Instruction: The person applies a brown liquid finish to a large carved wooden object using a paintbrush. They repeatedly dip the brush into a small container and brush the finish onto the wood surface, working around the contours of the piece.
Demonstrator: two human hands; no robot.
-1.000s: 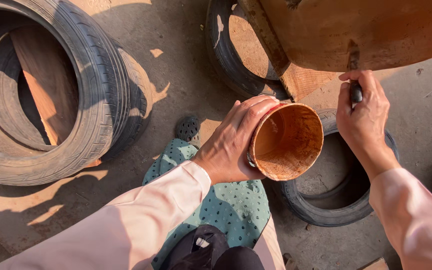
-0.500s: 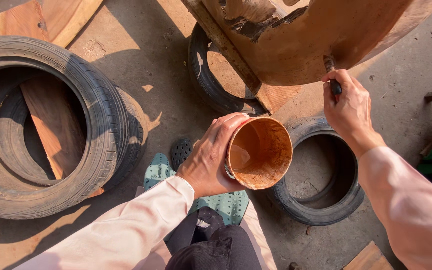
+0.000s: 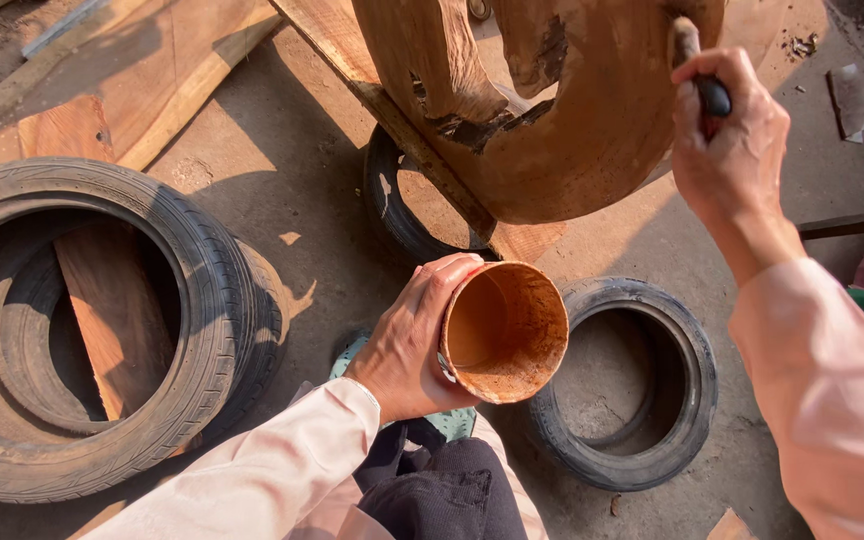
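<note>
My left hand (image 3: 410,343) grips a round can (image 3: 504,332) coated inside with brown-orange finish, tilted so its mouth faces me. My right hand (image 3: 730,150) is raised at the upper right and closed around a dark brush handle (image 3: 712,97); the brush tip rests against a large, irregular slab of reddish wood (image 3: 562,110) that stands above the ground. The slab looks wet and glossy with the same brown colour.
A big stack of worn tyres (image 3: 102,330) with a plank inside lies at the left. A small tyre (image 3: 632,390) lies under the can, another tyre (image 3: 402,205) under the slab. Wooden boards (image 3: 142,70) lie at the upper left on the concrete floor.
My right hand has lifted with the brush from beside the can up onto the wood slab. The view has tilted, so the can and left hand sit lower in the frame.
</note>
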